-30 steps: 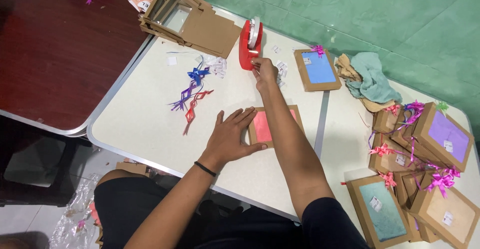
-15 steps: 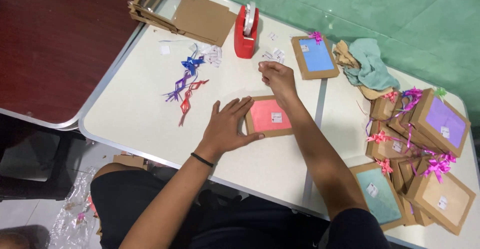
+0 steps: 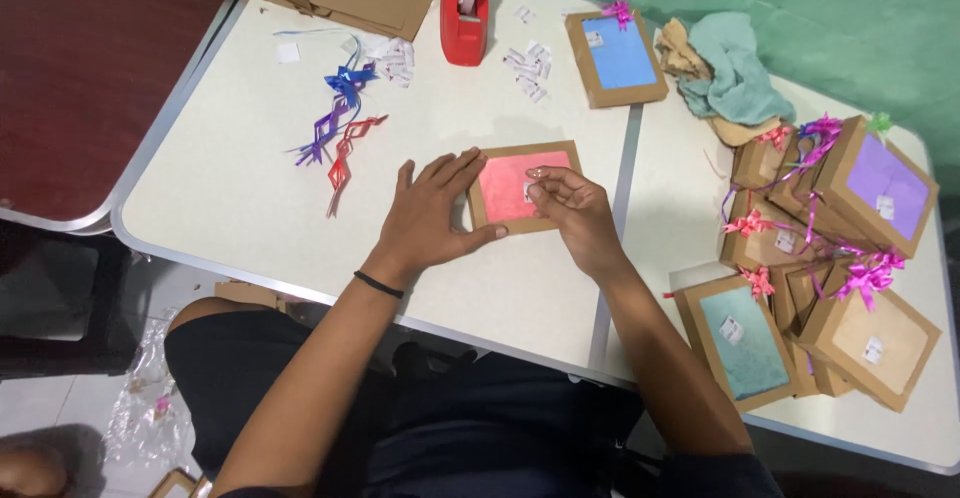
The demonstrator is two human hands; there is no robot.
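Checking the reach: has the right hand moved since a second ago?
Yes. The right hand has come back from beside the red tape dispenser toward the person, onto the pink-windowed box that the left hand steadies.

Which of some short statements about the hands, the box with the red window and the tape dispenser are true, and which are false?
1. The left hand lies flat on the left edge of the box with the red window. True.
2. The right hand grips the red tape dispenser. False: its fingertips are over the box; the dispenser stands apart at the far edge.
3. A box with a blue window lies right of the dispenser. True.
4. The loose ribbons lie on the box. False: they lie on the white table, to its left.
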